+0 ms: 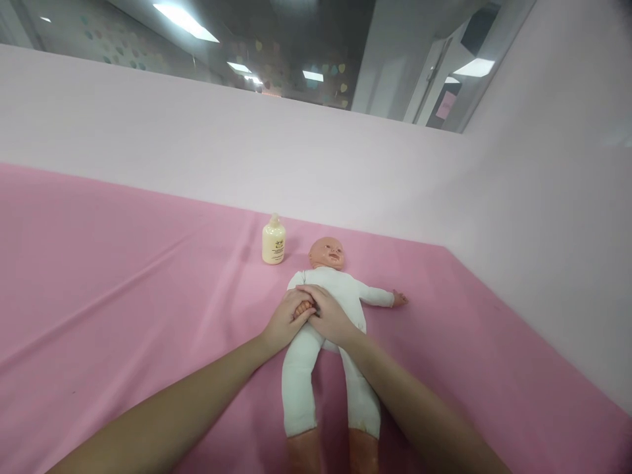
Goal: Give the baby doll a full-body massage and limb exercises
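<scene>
Baby doll (323, 309), dressed in a white suit, is laid on its back on the pink sheet (108, 276). One small doll hand (302, 307) is enclosed between the left hand (285, 320) and the right hand (330, 314), whose fingers are curled closed around it over the doll's torso. Beyond the fingertips, beside the doll's head, a cream lotion bottle (273, 240) is stood upright.
</scene>
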A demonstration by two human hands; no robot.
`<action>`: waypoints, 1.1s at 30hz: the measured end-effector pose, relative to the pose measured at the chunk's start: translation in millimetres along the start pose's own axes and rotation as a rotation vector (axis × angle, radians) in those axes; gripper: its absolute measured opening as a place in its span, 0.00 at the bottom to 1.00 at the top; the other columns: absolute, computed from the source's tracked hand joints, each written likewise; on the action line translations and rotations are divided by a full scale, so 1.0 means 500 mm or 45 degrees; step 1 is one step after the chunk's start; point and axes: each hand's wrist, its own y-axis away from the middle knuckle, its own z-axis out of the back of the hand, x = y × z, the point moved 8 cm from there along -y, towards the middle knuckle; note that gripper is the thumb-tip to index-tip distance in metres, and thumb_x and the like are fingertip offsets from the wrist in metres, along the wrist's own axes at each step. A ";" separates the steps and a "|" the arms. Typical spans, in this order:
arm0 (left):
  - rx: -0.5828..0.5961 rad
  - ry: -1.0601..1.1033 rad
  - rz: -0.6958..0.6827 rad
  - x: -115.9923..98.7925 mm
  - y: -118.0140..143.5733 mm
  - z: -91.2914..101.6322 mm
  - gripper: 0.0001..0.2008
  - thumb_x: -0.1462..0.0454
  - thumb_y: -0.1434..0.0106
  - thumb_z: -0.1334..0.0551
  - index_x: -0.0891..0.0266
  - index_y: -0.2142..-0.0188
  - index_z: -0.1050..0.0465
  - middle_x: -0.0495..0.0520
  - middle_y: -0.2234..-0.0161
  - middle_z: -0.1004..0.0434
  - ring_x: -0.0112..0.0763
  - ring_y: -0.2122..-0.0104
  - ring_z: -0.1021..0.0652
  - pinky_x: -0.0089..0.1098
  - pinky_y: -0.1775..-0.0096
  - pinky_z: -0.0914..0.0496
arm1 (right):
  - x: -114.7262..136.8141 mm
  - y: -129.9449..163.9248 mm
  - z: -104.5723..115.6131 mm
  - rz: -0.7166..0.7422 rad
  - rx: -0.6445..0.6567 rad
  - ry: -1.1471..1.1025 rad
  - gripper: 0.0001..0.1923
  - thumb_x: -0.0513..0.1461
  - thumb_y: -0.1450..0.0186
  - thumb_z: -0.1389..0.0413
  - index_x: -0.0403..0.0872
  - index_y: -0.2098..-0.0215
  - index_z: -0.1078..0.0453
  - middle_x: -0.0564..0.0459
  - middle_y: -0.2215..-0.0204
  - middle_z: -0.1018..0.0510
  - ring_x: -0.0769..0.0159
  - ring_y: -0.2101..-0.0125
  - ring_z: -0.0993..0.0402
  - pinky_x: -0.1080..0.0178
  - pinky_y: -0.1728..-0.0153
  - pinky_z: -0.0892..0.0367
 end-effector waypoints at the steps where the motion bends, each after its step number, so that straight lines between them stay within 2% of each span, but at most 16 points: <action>1: 0.010 -0.022 -0.023 -0.003 0.000 -0.001 0.06 0.62 0.33 0.42 0.58 0.59 0.28 0.54 0.59 0.25 0.39 0.54 0.28 0.43 0.49 0.34 | 0.000 0.000 0.000 0.001 0.002 -0.006 0.35 0.28 0.46 0.52 0.52 0.41 0.37 0.50 0.44 0.30 0.59 0.43 0.36 0.51 0.40 0.41; 6: 0.044 -0.037 -0.189 -0.023 0.010 -0.005 0.12 0.66 0.31 0.48 0.57 0.62 0.26 0.54 0.58 0.26 0.37 0.53 0.29 0.42 0.46 0.34 | 0.004 -0.002 -0.008 0.043 0.039 0.000 0.35 0.27 0.46 0.53 0.51 0.41 0.36 0.50 0.45 0.30 0.60 0.43 0.36 0.52 0.39 0.42; 9: 0.017 -0.004 -0.212 -0.019 0.014 -0.003 0.13 0.68 0.31 0.50 0.57 0.58 0.28 0.55 0.56 0.27 0.37 0.51 0.29 0.43 0.45 0.34 | 0.001 -0.003 -0.009 0.019 0.032 -0.007 0.34 0.28 0.44 0.52 0.52 0.41 0.37 0.51 0.44 0.30 0.61 0.43 0.36 0.52 0.39 0.41; 11: -0.042 0.038 -0.198 -0.011 0.017 0.001 0.14 0.67 0.31 0.50 0.57 0.49 0.33 0.58 0.51 0.31 0.38 0.48 0.30 0.45 0.44 0.35 | -0.002 -0.003 -0.006 -0.010 0.004 -0.011 0.34 0.29 0.43 0.50 0.51 0.38 0.40 0.50 0.43 0.31 0.60 0.43 0.36 0.52 0.40 0.40; 14: -0.121 0.092 -0.184 0.002 0.021 0.004 0.25 0.66 0.32 0.47 0.57 0.37 0.49 0.63 0.41 0.42 0.42 0.39 0.38 0.50 0.38 0.41 | -0.004 -0.002 -0.003 -0.009 -0.008 -0.015 0.36 0.29 0.42 0.49 0.51 0.36 0.43 0.49 0.42 0.32 0.59 0.44 0.35 0.52 0.41 0.40; 16: -0.130 0.137 -0.145 0.012 0.023 0.002 0.32 0.64 0.33 0.43 0.57 0.34 0.56 0.64 0.35 0.51 0.45 0.34 0.47 0.53 0.35 0.48 | -0.002 -0.002 -0.003 0.023 0.003 -0.007 0.33 0.29 0.41 0.49 0.52 0.38 0.39 0.50 0.44 0.29 0.59 0.45 0.34 0.52 0.41 0.40; 18: -0.092 0.215 -0.075 0.023 0.021 -0.003 0.37 0.61 0.34 0.40 0.58 0.32 0.59 0.64 0.33 0.56 0.48 0.32 0.52 0.53 0.34 0.52 | -0.001 -0.003 -0.001 0.051 -0.001 0.006 0.28 0.30 0.40 0.48 0.52 0.42 0.34 0.51 0.47 0.27 0.58 0.47 0.33 0.51 0.42 0.40; 23: 0.053 0.318 0.004 0.032 0.009 -0.010 0.38 0.55 0.36 0.37 0.58 0.33 0.55 0.65 0.35 0.47 0.48 0.35 0.42 0.51 0.36 0.46 | -0.004 -0.004 0.005 0.018 -0.033 0.024 0.22 0.32 0.37 0.47 0.53 0.46 0.31 0.52 0.52 0.24 0.59 0.51 0.31 0.52 0.46 0.38; 26: 0.057 0.339 -0.006 0.035 0.004 -0.006 0.40 0.54 0.41 0.33 0.58 0.35 0.51 0.64 0.36 0.44 0.48 0.36 0.39 0.50 0.37 0.43 | -0.004 -0.003 0.007 -0.010 -0.046 0.034 0.21 0.33 0.37 0.46 0.53 0.46 0.30 0.52 0.52 0.24 0.59 0.51 0.31 0.52 0.46 0.38; 30: 0.048 0.372 0.037 0.046 0.002 -0.008 0.45 0.57 0.47 0.28 0.56 0.36 0.51 0.63 0.36 0.43 0.47 0.37 0.37 0.48 0.38 0.41 | -0.006 0.001 0.013 -0.025 -0.077 0.017 0.22 0.34 0.35 0.47 0.52 0.44 0.31 0.50 0.52 0.23 0.60 0.50 0.30 0.53 0.46 0.36; 33: 0.003 0.331 0.060 0.054 0.002 -0.004 0.32 0.61 0.39 0.35 0.57 0.38 0.45 0.61 0.40 0.37 0.43 0.40 0.34 0.48 0.39 0.39 | -0.005 0.004 0.020 -0.013 -0.132 -0.023 0.20 0.34 0.34 0.48 0.52 0.46 0.29 0.50 0.51 0.23 0.61 0.49 0.29 0.54 0.45 0.36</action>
